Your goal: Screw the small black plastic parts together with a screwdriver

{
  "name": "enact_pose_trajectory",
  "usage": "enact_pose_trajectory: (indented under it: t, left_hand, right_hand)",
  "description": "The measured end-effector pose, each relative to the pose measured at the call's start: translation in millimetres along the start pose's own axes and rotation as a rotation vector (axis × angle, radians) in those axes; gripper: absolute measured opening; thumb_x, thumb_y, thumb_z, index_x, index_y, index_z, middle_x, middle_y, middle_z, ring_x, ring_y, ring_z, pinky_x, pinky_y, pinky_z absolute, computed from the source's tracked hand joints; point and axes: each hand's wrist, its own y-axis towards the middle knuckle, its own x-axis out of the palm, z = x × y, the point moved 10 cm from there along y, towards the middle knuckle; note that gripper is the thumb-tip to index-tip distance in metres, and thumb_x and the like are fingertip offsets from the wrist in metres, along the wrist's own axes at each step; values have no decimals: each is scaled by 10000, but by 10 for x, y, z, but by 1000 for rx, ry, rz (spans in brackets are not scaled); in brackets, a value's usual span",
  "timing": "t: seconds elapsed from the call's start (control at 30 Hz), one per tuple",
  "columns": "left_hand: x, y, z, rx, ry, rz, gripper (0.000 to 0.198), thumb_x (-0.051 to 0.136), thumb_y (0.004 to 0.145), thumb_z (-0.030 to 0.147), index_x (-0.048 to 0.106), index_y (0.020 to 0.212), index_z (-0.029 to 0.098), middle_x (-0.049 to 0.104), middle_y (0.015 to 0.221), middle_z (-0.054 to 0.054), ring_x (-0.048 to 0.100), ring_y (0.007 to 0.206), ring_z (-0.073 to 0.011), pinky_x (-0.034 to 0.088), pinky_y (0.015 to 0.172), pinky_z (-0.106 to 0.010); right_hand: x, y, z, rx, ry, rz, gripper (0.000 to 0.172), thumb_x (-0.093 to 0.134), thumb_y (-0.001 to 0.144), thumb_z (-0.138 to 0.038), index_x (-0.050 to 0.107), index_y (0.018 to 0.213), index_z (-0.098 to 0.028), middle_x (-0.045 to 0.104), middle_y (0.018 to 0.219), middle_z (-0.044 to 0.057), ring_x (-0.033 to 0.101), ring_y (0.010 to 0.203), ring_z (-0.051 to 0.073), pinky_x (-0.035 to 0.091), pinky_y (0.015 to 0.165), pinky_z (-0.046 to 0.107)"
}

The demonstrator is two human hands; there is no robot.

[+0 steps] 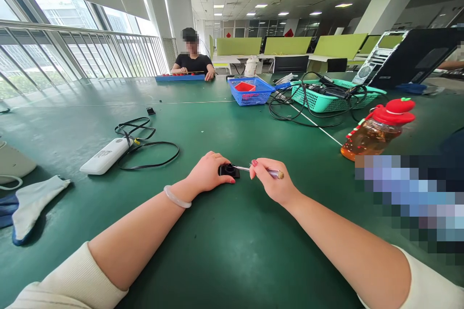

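Observation:
Near the middle of the green table, my left hand (pixel 209 171) grips a small black part (pixel 229 170) with a round feature on top, thumb in front and fingers behind. My right hand (pixel 272 181) is closed around the handle of a screwdriver (pixel 242 168) with a thin metal shaft. The shaft points left and its tip meets the black part or lies just over it; the exact contact is too small to tell. A pale bangle circles my left wrist.
Left lie a white power bank (pixel 107 156) with a black cable and a glove (pixel 38 205). Ahead are a blue basket (pixel 252 94), a green basket (pixel 319 103) of cables, and a red-capped bottle (pixel 373 135). A person (pixel 194 60) sits across the table (pixel 217 241).

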Motion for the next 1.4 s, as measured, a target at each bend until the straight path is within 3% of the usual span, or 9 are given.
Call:
enact_pose_trajectory:
  t: [0.2,0.37,0.53,0.7,0.87,1.0,1.07,1.27,1.4]
  left_hand:
    - [1,-16,20,3,-54,11,535,725,743,503,621,1212,269,667,995,-50,627,935,-260,523,854,-398]
    - [-58,-36,107,63,-82,50,438,660,814,463,627,1207,272,647,1091,-57,625,970,-237,521,881,-374]
    - [-258,-60,-119,-116,-100,254,432,557,879,390,558,1300,293,660,1097,-43,603,1009,-231,508,926,-391]
    - [-173,-68,-286,-247,40,177,393,534,850,303,648,1221,242,628,1122,-87,596,1037,-272,493,966,-443]
    - [-123,-59,-138,-170,92,125,329,445,836,193,732,994,209,638,1148,-74,562,1110,-273,449,1042,-454]
    - [-47,-58,98,30,-23,39,497,387,789,87,613,1215,207,580,1327,-65,478,1276,-231,364,1139,-422]
    - [3,-85,198,118,-60,-20,570,386,780,79,533,1313,220,563,1370,-57,456,1307,-220,337,1156,-426]
    - [105,-127,347,151,-10,-83,609,530,879,438,409,1440,236,516,1446,-86,402,1360,-281,278,1165,-493]
    - [168,-87,411,32,72,-55,639,483,887,580,408,1440,269,503,1458,-82,399,1344,-298,282,1138,-530]
  right_hand:
    - [83,20,275,196,103,-37,552,474,869,-653,556,568,-197,365,478,-42,331,451,103,266,451,266]
    - [47,28,373,256,209,-13,556,531,832,-679,639,596,-188,401,440,-37,389,432,106,311,460,270]
    - [-463,27,559,260,373,365,619,487,845,-712,685,591,-184,420,424,-14,411,419,110,301,440,279]
    - [-906,-52,807,340,311,632,660,497,830,-720,540,425,-201,356,389,-14,344,396,98,245,408,277]
    - [-814,-26,873,379,264,577,678,488,817,-739,505,404,-202,327,377,-27,319,385,87,237,402,263]
    - [-503,57,765,324,289,365,655,501,797,-755,592,475,-192,385,376,-18,364,395,92,275,416,255]
    - [-483,57,714,295,297,359,649,490,812,-745,608,494,-192,397,378,-16,373,397,94,286,420,254]
    - [-606,27,745,316,280,437,639,523,831,-683,543,424,-190,352,381,-23,340,390,82,251,408,251]
    - [-632,33,789,298,367,481,607,530,840,-646,564,444,-188,353,386,-26,346,392,79,246,412,248]
